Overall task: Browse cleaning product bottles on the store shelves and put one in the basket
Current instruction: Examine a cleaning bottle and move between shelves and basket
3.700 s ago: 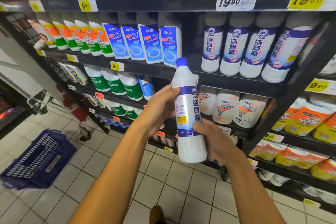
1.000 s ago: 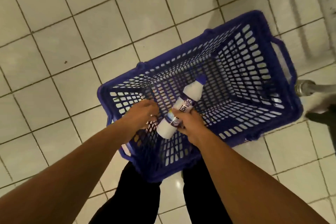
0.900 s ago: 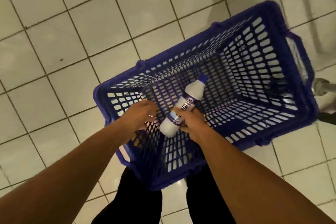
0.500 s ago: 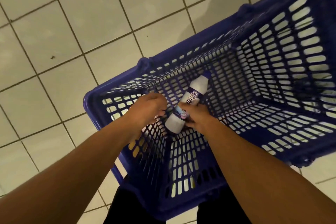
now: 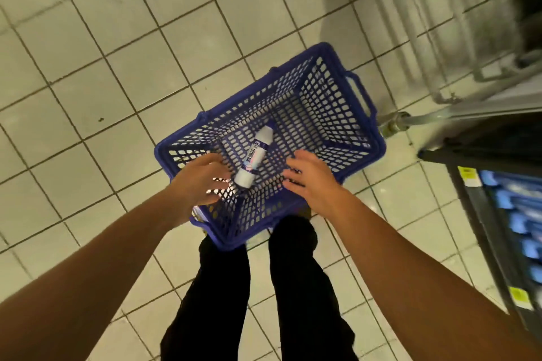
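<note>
Pale square-tiled floor (image 5: 88, 67) bearing a blue perforated plastic basket (image 5: 378, 152). Left hand (image 5: 196, 184) and right hand (image 5: 313, 182), fingers spread, holding nothing, above its near end. White cylindrical purple-labelled bottle (image 5: 255, 155) lying on the basket's bottom.

The basket (image 5: 356, 91) stands on the tiled floor (image 5: 88, 67) just ahead of the person's legs (image 5: 258, 287), and the bottle (image 5: 255, 155) lies on its side in it, cap toward one o'clock. The left hand (image 5: 202, 182) is at the bottle's eight o'clock and the right hand (image 5: 312, 179) at its four o'clock, both above the basket's near end. The store shelves (image 5: 504, 214) lie at the basket's three to four o'clock.
</note>
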The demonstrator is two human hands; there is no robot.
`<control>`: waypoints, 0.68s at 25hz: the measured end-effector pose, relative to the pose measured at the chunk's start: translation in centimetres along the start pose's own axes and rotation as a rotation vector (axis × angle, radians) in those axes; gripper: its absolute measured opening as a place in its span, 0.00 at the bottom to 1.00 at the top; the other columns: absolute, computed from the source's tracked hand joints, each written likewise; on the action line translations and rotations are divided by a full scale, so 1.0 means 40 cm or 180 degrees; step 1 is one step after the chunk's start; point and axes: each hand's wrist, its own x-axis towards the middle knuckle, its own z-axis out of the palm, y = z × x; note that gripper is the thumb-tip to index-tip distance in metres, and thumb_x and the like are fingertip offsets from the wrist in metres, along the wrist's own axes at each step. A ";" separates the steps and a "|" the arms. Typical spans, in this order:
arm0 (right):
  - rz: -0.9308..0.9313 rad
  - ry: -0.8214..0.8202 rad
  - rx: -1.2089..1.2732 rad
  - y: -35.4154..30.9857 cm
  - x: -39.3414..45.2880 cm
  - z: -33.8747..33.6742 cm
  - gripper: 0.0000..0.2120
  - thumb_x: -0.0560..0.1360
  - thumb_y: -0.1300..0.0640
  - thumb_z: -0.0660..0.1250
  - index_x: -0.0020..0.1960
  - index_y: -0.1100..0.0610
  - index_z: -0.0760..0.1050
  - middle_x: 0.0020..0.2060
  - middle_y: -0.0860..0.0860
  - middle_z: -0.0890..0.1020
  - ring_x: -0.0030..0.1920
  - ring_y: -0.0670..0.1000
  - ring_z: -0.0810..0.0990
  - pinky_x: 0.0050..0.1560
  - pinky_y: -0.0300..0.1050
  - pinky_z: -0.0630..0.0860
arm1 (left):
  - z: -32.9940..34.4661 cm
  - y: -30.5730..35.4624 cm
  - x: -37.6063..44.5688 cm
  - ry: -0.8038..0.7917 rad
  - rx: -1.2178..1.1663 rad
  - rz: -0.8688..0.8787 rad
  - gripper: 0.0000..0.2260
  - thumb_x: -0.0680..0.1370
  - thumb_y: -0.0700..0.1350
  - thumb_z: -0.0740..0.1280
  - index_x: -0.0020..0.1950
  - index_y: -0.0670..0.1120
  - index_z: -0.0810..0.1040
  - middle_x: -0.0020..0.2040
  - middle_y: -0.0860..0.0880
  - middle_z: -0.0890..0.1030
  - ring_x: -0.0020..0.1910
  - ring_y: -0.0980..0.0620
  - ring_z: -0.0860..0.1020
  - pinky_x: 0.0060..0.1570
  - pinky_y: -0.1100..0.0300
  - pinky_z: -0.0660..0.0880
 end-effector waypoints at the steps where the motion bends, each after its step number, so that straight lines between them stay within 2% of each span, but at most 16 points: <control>1: -0.0110 0.0010 0.0168 -0.025 -0.107 -0.037 0.13 0.82 0.62 0.63 0.65 0.54 0.69 0.53 0.54 0.78 0.58 0.57 0.80 0.57 0.52 0.78 | 0.006 0.025 -0.092 -0.0048 0.0006 0.0111 0.11 0.81 0.36 0.61 0.62 0.46 0.74 0.53 0.43 0.79 0.46 0.48 0.79 0.47 0.55 0.74; 3: -0.0373 0.0011 0.0498 -0.056 -0.315 -0.106 0.13 0.82 0.62 0.61 0.66 0.56 0.70 0.55 0.55 0.80 0.56 0.58 0.81 0.54 0.52 0.78 | 0.019 0.069 -0.272 -0.0260 0.0075 0.0431 0.14 0.81 0.33 0.59 0.66 0.41 0.72 0.54 0.41 0.78 0.44 0.47 0.78 0.43 0.56 0.74; 6: -0.0726 0.0149 0.0878 -0.028 -0.594 -0.202 0.14 0.83 0.62 0.59 0.67 0.58 0.71 0.54 0.56 0.82 0.48 0.54 0.82 0.49 0.48 0.79 | 0.065 0.092 -0.498 -0.0534 0.0205 0.0685 0.12 0.82 0.37 0.60 0.65 0.40 0.71 0.57 0.38 0.79 0.47 0.44 0.79 0.47 0.52 0.75; 11: -0.1549 0.0763 0.1607 0.169 -1.017 -0.327 0.12 0.81 0.67 0.60 0.60 0.55 0.75 0.61 0.58 0.80 0.56 0.54 0.78 0.51 0.44 0.75 | 0.222 0.056 -0.808 -0.1281 0.0597 0.0950 0.11 0.84 0.41 0.56 0.64 0.42 0.70 0.55 0.41 0.79 0.46 0.45 0.78 0.48 0.53 0.74; 14: -0.1931 0.1287 0.2287 0.359 -1.228 -0.415 0.17 0.79 0.70 0.60 0.64 0.56 0.74 0.64 0.57 0.79 0.60 0.54 0.78 0.60 0.49 0.74 | 0.372 -0.018 -0.980 -0.1983 0.1169 0.1057 0.12 0.85 0.41 0.51 0.66 0.43 0.68 0.62 0.41 0.74 0.51 0.46 0.77 0.47 0.55 0.72; 17: -0.2223 0.1798 0.2925 0.537 -1.376 -0.495 0.18 0.80 0.68 0.61 0.68 0.56 0.73 0.63 0.54 0.80 0.64 0.55 0.78 0.64 0.53 0.74 | 0.529 -0.121 -1.125 -0.2434 0.1887 0.1274 0.15 0.83 0.39 0.55 0.70 0.44 0.69 0.65 0.43 0.75 0.58 0.46 0.76 0.49 0.53 0.73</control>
